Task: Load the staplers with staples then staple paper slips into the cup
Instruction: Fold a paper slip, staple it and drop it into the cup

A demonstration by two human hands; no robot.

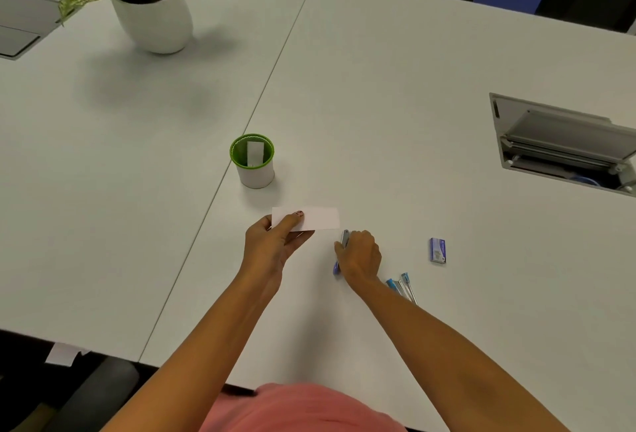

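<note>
Right hand (359,254) is curled down over the blue stapler (339,259) on the white counter (395,121), its metal nose poking out past the fingers, with a clear-and-blue stapler (401,288) just behind the wrist and the staple box (437,250) well off to its right. Left hand (273,242), just beside it, pinches a white paper slip (316,217) between thumb and fingers, the slip's far end reaching over toward the stapler's nose. Beyond the left hand stands the green-rimmed cup (253,161) with one slip (255,153) upright inside.

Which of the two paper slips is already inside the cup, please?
The narrow slip standing upright inside the green-rimmed cup; the wider slip is held above the table in the left hand.
</note>
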